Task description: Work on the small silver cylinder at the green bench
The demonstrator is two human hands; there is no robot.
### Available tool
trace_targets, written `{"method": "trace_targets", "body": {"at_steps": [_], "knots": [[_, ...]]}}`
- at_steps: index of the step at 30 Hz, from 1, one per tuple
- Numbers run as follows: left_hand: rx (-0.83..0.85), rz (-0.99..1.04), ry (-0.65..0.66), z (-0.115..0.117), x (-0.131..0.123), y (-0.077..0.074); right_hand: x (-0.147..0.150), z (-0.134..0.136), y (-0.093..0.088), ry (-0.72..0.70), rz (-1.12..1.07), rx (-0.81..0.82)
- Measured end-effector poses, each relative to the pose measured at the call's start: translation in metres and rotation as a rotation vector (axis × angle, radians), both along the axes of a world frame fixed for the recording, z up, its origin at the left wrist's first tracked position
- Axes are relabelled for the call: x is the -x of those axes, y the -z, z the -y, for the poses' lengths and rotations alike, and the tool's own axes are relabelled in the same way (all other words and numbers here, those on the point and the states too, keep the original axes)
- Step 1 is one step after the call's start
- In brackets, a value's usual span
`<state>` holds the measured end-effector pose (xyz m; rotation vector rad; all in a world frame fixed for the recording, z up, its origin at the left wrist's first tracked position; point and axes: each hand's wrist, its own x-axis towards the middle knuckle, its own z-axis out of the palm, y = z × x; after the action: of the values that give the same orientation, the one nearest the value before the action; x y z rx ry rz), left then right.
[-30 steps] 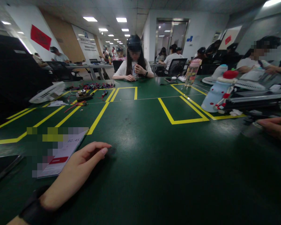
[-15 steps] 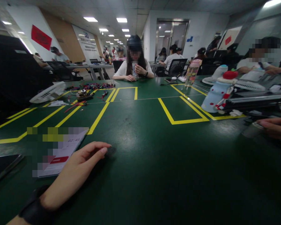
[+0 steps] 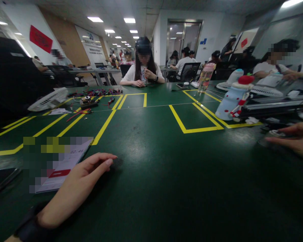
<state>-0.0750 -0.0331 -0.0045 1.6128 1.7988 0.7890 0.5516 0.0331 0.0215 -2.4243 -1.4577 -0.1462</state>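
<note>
My left hand (image 3: 82,183) lies flat on the green table (image 3: 161,174), fingers stretched out and together, holding nothing; a black band is on its wrist. Its fingertips rest beside a white card or booklet (image 3: 65,164) with a red label. My right hand (image 3: 296,139) reaches in from the right edge, fingers extended toward a small round silvery object (image 3: 274,133) on the table, touching or nearly touching it. Part of this hand is cut off by the frame.
Yellow tape lines (image 3: 192,129) mark boxes on the table. A white-and-red bottle (image 3: 233,97) and dark long equipment (image 3: 275,107) stand at right. A white fan (image 3: 49,99) and coloured wires (image 3: 98,92) lie at far left. A dark phone (image 3: 1,179) lies near left. A person (image 3: 142,65) sits opposite.
My right hand has slid further in from the right toward the small silvery object. My left hand has stayed put. The view shifted slightly.
</note>
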Motion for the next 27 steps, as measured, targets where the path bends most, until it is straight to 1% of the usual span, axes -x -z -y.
{"method": "trace_targets", "body": {"at_steps": [2, 3, 4, 5, 6, 7, 9, 10, 11, 12, 13, 14, 16, 17, 19, 21, 23, 25, 27], "knots": [[-0.010, -0.007, 0.004, -0.001, 0.000, 0.000, 0.022, 0.003, -0.007, 0.029, -0.035, 0.023], [-0.013, -0.014, 0.007, -0.001, 0.000, 0.001, 0.037, 0.005, -0.010, 0.030, -0.038, -0.021], [-0.014, -0.026, 0.014, -0.001, -0.001, 0.001, 0.053, 0.007, -0.011, 0.008, -0.036, -0.102], [-0.016, -0.044, 0.030, -0.001, -0.002, 0.001, 0.071, 0.010, -0.012, -0.044, -0.052, -0.185], [-0.025, -0.069, 0.060, -0.001, -0.004, 0.002, 0.089, 0.013, -0.010, -0.124, -0.094, -0.261], [-0.042, -0.098, 0.102, 0.000, -0.006, 0.002, 0.109, 0.016, -0.008, -0.235, -0.159, -0.320], [-0.094, -0.157, 0.211, 0.002, -0.016, 0.001, 0.150, 0.024, -0.003, -0.484, -0.364, -0.358], [-0.125, -0.178, 0.263, 0.002, -0.022, 0.000, 0.172, 0.029, -0.001, -0.597, -0.507, -0.319], [-0.155, -0.192, 0.305, 0.003, -0.030, -0.002, 0.194, 0.034, 0.001, -0.687, -0.672, -0.240], [-0.183, -0.197, 0.341, 0.003, -0.038, -0.005, 0.217, 0.039, 0.002, -0.749, -0.847, -0.132], [-0.214, -0.193, 0.371, 0.003, -0.048, -0.007, 0.238, 0.043, 0.002, -0.782, -1.030, -0.009], [-0.247, -0.181, 0.399, 0.003, -0.057, -0.010, 0.259, 0.046, 0.002, -0.788, -1.217, 0.114], [-0.309, -0.127, 0.452, 0.002, -0.076, -0.015, 0.293, 0.050, 0.002, -0.745, -1.560, 0.315], [-0.335, -0.094, 0.476, 0.001, -0.084, -0.016, 0.306, 0.051, 0.003, -0.711, -1.707, 0.384], [-0.369, -0.031, 0.504, -0.001, -0.097, -0.018, 0.321, 0.048, 0.007, -0.633, -1.933, 0.485], [-0.391, 0.018, 0.505, -0.002, -0.104, -0.018, 0.324, 0.043, 0.013, -0.556, -2.068, 0.554], [-0.407, 0.050, 0.512, -0.002, -0.107, -0.017, 0.320, 0.039, 0.017, -0.504, -2.140, 0.614], [-0.421, 0.073, 0.546, -0.001, -0.108, -0.016, 0.315, 0.036, 0.020, -0.500, -2.166, 0.673], [-0.435, 0.089, 0.577, 0.000, -0.108, -0.016, 0.312, 0.035, 0.021, -0.528, -2.155, 0.716]]}}
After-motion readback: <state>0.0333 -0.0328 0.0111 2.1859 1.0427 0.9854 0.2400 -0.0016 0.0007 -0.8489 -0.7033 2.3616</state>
